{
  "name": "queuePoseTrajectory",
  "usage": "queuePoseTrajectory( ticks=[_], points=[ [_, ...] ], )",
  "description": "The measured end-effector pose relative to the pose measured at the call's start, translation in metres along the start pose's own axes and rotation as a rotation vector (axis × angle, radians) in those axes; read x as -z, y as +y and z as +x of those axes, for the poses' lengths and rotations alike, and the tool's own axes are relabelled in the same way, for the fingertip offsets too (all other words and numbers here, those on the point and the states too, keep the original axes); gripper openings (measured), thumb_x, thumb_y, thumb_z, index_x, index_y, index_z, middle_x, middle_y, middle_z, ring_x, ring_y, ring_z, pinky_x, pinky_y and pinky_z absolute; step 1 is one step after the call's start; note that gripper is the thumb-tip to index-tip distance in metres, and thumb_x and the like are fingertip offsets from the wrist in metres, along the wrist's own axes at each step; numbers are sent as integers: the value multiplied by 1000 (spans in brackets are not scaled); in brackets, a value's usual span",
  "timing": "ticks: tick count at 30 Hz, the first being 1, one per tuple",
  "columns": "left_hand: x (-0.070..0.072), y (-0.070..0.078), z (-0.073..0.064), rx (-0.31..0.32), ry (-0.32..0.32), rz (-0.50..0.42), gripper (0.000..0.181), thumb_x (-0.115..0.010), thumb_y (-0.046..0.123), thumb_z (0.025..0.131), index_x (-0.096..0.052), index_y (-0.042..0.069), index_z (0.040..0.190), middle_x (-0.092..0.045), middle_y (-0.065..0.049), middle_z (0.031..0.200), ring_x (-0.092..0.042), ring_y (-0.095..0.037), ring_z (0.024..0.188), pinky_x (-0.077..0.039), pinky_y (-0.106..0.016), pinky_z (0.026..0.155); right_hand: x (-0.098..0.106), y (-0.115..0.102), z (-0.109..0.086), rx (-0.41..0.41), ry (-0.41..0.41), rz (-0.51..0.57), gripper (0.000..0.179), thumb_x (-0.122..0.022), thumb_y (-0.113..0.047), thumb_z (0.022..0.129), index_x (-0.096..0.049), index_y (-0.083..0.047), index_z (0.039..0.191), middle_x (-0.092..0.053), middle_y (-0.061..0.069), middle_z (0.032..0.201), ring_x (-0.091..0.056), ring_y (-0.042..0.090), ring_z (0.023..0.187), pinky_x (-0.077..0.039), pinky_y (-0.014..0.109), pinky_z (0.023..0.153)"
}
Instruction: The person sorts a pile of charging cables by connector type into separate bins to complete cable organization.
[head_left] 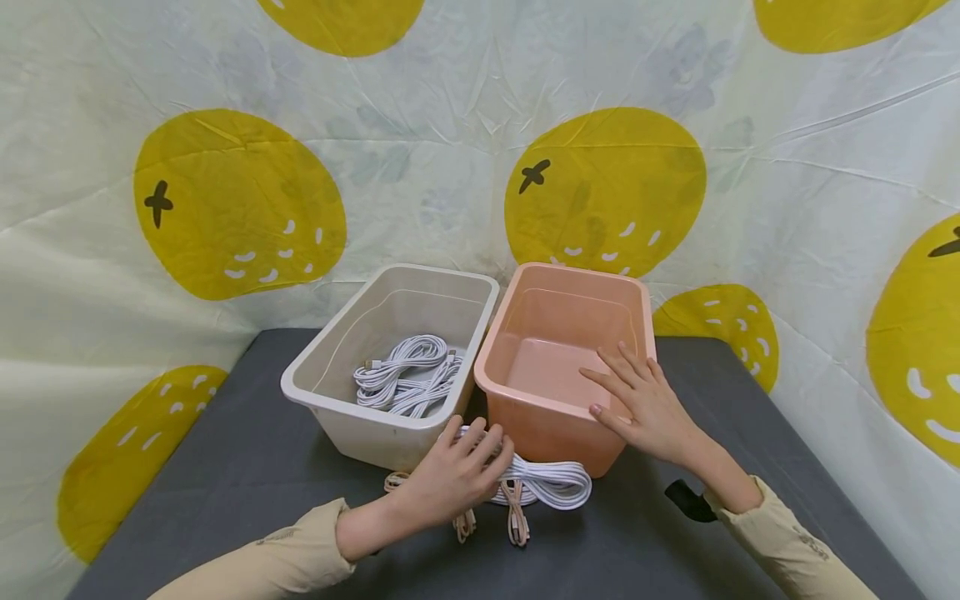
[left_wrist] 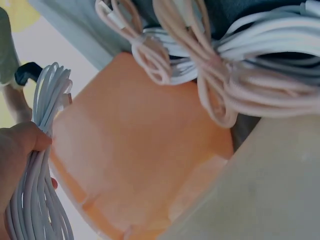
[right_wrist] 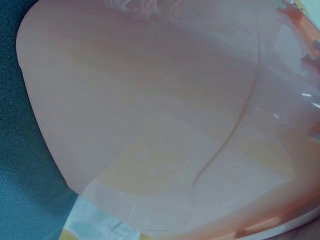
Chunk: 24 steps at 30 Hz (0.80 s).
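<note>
My left hand [head_left: 453,475] grips a bundled white cable [head_left: 558,483], whose looped end sticks out to the right in front of the peach bin [head_left: 558,433]. In the left wrist view, thumb and fingers close round this white bundle [left_wrist: 42,175]. Beneath the hand, tan cable bundles [head_left: 516,515] lie on the table with more white cable [left_wrist: 280,45]. My right hand [head_left: 648,408] spreads its fingers over the near right rim of the peach bin, holding nothing. The right wrist view shows mostly the bin's wall [right_wrist: 150,110].
A beige bin [head_left: 360,425] stands left of the peach one, with several white cable bundles [head_left: 405,375] inside. Both sit on a dark grey table [head_left: 247,467]. A patterned cloth [head_left: 435,167] hangs behind and at the sides.
</note>
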<state>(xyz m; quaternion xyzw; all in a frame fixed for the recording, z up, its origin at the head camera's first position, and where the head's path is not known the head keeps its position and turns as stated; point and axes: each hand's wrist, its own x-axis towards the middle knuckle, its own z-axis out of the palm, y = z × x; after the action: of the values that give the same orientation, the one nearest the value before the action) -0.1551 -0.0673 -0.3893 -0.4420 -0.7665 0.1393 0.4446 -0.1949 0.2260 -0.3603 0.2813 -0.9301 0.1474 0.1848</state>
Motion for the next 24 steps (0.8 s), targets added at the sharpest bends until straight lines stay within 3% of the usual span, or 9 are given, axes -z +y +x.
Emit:
queuePoseTrajectory(
  ticks=[5, 16, 19, 24],
  points=[
    [11, -10, -1, 19, -29, -21, 53, -65, 47, 67, -55, 13, 106, -54, -6, 102, -49, -24, 94, -41, -40, 77, 0, 0, 0, 4, 1, 6, 49, -56, -37, 82, -47, -21, 128, -33, 15, 142, -13, 32, 137, -12, 65, 99],
    [26, -42, -11, 100, -20, -67, 51, -66, 44, 66, -54, 13, 105, -52, -6, 101, -47, -24, 92, -38, -40, 75, 1, -1, 1, -1, -11, -2, 50, -56, -37, 82, -47, -20, 129, -33, 15, 142, -13, 33, 137, -12, 65, 98],
    [28, -51, -14, 125, -7, -76, 43, -59, 41, 73, -55, 13, 105, -52, -7, 101, -47, -25, 91, -38, -40, 75, 1, -1, 1, 2, -11, -10, 50, -56, -38, 82, -47, -21, 129, -33, 15, 142, -14, 34, 136, -13, 65, 98],
    [32, -65, -16, 170, 42, -94, 37, -34, 37, 88, -57, 13, 105, -53, -9, 98, -48, -27, 89, -38, -41, 75, 1, 0, 0, 5, -12, -6, 50, -56, -37, 82, -47, -20, 129, -32, 14, 143, -15, 35, 136, -12, 65, 98]
  ],
)
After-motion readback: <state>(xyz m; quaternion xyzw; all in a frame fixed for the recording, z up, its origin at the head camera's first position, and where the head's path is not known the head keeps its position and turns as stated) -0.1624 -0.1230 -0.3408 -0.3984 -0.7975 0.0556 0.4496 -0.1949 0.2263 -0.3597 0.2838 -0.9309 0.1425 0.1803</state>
